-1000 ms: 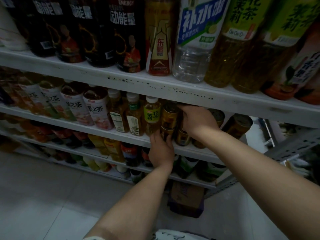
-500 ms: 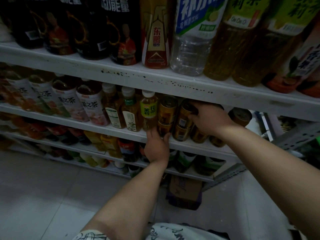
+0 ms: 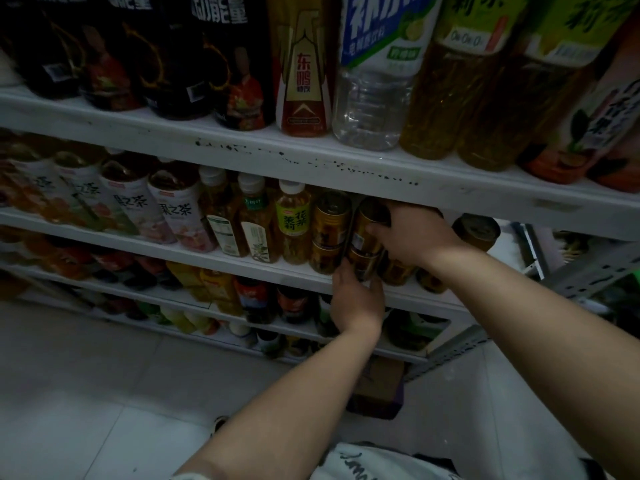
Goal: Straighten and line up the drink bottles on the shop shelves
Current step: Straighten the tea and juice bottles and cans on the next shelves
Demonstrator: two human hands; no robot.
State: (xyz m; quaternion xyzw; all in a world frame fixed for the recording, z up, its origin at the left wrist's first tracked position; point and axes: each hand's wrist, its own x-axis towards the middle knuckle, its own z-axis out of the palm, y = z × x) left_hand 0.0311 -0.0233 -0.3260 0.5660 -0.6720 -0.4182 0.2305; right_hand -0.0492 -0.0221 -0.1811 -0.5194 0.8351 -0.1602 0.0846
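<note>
Gripping stacked cans (image 3: 363,239), right hand (image 3: 412,233) above, left hand (image 3: 356,301) shifted rightward below

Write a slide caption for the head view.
Right hand grips the upper gold can, left hand the lower can, near tea bottles.

Single head-worn wide-angle view, facing forward and down, close to the shelves (image 3: 311,168), floor (image 3: 86,375) at lower left

Dim and underexposed, brightest at the right end. The white painted metal shelf (image 3: 346,168) bows from wide-angle distortion; the pale-labelled plastic bottles (image 3: 45,192) at far left are blurred.
</note>
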